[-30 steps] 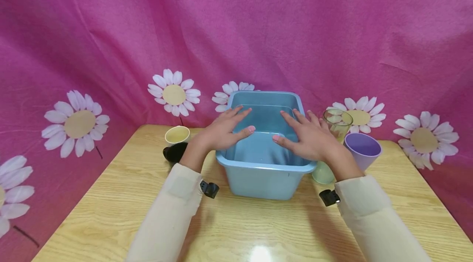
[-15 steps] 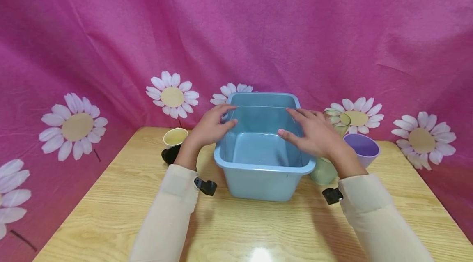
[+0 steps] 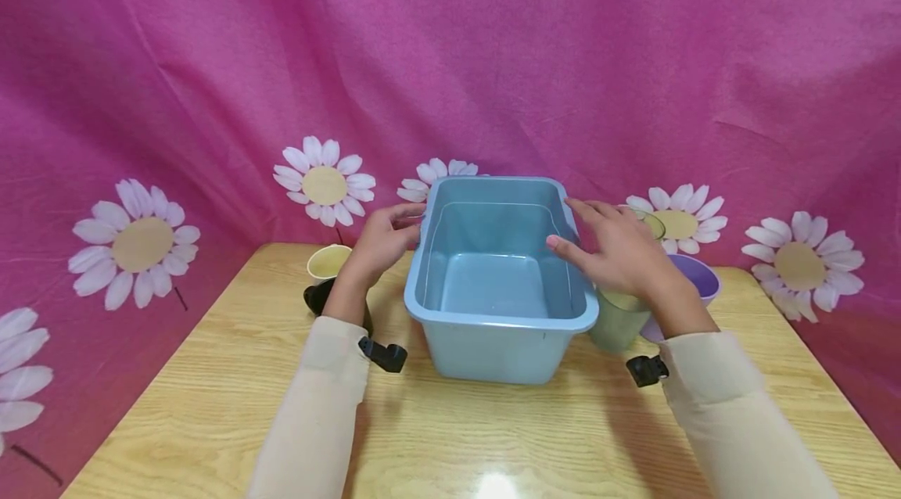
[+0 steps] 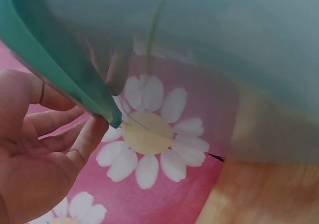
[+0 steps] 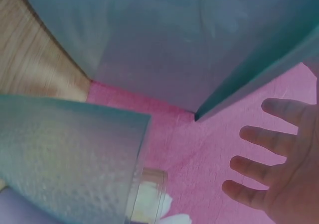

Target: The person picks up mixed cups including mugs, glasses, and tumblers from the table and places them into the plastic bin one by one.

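Note:
A light blue plastic tub [image 3: 496, 346] stands in the middle of the table. At its left rim is my left hand [image 3: 383, 245]; in the left wrist view its fingers [image 4: 87, 139] lie along the rim's edge and touch it. My right hand [image 3: 622, 253] hovers by the right rim, and the right wrist view shows its fingers [image 5: 264, 139] spread, holding nothing. Beneath that hand stands a frosted greenish tumbler [image 3: 614, 327], partly covered. A clear glass [image 3: 655, 224] rises behind the hand. Near the left wrist are a pale yellow cup [image 3: 327, 260] and a black cup [image 3: 318, 296], partly hidden.
A purple cup [image 3: 697, 276] stands at the right, partly behind the right wrist. The wooden table [image 3: 486, 436] extends in front of the tub. A pink curtain [image 3: 493, 53] with white daisies hangs close behind and along both sides.
Both hands have moved apart, from above the tub's inside out to its left and right rims. The tub has stayed in place.

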Demonstrator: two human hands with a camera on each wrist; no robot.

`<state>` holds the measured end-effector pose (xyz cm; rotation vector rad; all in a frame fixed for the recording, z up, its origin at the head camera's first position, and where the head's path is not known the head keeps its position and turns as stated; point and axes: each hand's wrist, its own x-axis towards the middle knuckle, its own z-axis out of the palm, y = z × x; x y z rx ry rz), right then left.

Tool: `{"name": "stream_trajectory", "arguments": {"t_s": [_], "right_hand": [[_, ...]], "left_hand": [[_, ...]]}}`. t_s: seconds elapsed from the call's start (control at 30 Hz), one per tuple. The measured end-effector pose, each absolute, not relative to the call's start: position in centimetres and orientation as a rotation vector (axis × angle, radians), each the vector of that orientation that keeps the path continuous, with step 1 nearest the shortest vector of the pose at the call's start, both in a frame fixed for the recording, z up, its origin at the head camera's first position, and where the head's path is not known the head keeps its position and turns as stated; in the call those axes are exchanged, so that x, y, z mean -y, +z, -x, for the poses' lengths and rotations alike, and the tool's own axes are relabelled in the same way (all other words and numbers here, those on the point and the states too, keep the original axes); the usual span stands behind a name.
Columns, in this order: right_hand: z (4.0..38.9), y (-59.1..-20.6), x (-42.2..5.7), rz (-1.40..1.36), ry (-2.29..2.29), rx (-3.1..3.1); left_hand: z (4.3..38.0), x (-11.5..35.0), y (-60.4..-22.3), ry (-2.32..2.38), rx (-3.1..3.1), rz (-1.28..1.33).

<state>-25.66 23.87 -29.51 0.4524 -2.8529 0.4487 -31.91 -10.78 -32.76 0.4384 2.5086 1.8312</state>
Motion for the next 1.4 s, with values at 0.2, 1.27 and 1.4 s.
{"name": "stream_trajectory", "arguments": {"t_s": [0.2,1.27,1.4], "right_hand": [[25.6,-29.3,-25.3,-0.430,0.443,2.828],[24.3,-31.7,-34.8,-0.340,0.408,2.770],[24.1,-32.3,-35.3,-0.353,0.395,2.770]], "left_hand": [[32.1,10.8,-33.4,2.040,-2.314,-0.362],[30.8,11.5,-34.6,2.282,-1.769,-0.216],[30.5,11.5,-34.8,2.306,-1.717,-0.234]]}}
